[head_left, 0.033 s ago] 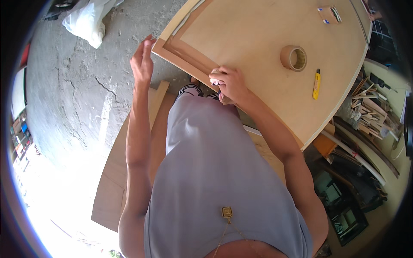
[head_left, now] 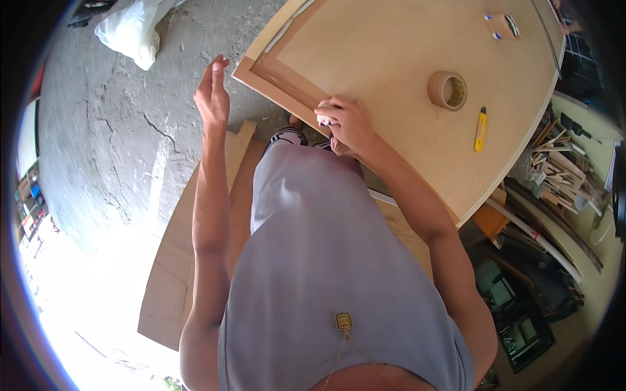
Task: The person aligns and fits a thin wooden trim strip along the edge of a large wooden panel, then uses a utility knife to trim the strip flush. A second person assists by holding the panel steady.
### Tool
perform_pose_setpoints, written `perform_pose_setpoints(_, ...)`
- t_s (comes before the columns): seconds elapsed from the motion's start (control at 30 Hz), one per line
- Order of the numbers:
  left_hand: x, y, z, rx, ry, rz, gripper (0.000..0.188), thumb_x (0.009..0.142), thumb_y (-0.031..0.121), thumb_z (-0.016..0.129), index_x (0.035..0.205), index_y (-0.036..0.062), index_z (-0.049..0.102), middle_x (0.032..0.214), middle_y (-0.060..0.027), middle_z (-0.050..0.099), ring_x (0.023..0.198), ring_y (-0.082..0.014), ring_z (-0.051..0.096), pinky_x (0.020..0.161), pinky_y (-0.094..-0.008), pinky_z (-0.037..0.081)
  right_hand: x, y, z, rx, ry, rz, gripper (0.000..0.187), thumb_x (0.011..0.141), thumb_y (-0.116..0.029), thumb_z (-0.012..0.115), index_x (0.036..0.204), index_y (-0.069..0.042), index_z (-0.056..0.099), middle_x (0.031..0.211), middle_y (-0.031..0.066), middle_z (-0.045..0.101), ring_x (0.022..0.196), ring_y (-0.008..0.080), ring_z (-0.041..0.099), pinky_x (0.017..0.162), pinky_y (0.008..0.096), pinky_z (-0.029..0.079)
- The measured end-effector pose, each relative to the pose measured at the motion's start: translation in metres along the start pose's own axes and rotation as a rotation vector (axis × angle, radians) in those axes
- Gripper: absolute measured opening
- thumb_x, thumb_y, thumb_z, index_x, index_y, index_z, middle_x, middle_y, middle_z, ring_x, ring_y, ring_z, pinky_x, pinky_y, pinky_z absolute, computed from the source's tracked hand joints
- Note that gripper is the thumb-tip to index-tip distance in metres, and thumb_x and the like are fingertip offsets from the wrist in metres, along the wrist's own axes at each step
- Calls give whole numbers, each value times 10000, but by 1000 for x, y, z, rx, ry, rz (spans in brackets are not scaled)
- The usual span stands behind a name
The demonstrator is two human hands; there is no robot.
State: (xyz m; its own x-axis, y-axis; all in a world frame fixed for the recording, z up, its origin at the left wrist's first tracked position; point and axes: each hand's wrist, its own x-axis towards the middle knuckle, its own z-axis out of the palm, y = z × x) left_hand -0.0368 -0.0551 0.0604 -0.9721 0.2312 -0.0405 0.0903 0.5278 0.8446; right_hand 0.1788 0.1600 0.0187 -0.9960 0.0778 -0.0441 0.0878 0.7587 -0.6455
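Just off the left corner of a large light-brown wooden panel (head_left: 385, 58), my left hand (head_left: 212, 94) is raised over the grey floor. Its fingers are bent in close to the thumb, and anything between them is too small to make out. My right hand (head_left: 351, 125) is closed around a pale pinkish crumpled wad (head_left: 325, 120) at the panel's near edge. Part of that wad is hidden by my fingers. Brown tape strips (head_left: 287, 81) run along the panel's left and near borders.
A roll of brown tape (head_left: 433, 90), a yellow utility knife (head_left: 480, 130) and a small brown packet (head_left: 501, 26) lie on the panel. A white plastic bag (head_left: 134, 39) rests on the floor. Wood scraps (head_left: 561, 163) are heaped at right. Another wooden board (head_left: 166, 287) lies beside my left arm.
My left hand has moved slightly left, away from the panel's corner. My right hand keeps nearly the same place, still closed on the wad.
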Motion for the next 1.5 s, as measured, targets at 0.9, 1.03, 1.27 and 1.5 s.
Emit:
perform_pose_setpoints(0.9, -40, -17, 23, 18, 269, -89, 421, 998, 385, 494, 1131, 38, 692, 1017, -177, 693, 985, -332, 623, 918, -404, 447, 204, -34, 10, -37, -337, 297, 267, 676, -314, 767, 790, -73, 745, 737, 136, 707, 678, 304, 690, 634, 411, 531)
perform_pose_setpoints(1.03, -54, -8, 30, 86, 301, -37, 391, 993, 361, 510, 1158, 50, 680, 1114, -172, 672, 1057, -342, 596, 968, -424, 419, 171, -19, -6, -188, -494, 300, 309, 683, -336, 760, 783, -45, 732, 766, 179, 699, 701, 327, 691, 643, 417, 540)
perform_pose_setpoints(1.27, -63, 9, 80, 472, 175, 343, 419, 989, 430, 467, 1216, 136, 662, 1277, -117, 615, 1242, -400, 489, 1060, -525, 330, 49, 2, -63, -255, -553, 243, 316, 696, -315, 792, 724, -17, 690, 739, 203, 685, 703, 363, 687, 630, 439, 544)
perform_pose_setpoints(1.5, -63, -6, 106, 1023, 17, 215, 612, 960, 560, 447, 1414, 151, 489, 1502, -153, 401, 1400, -437, 294, 1138, -607, 185, -109, 69, -87, -246, -461, 268, 231, 628, -264, 769, 747, -75, 710, 736, 171, 681, 712, 345, 676, 630, 433, 527)
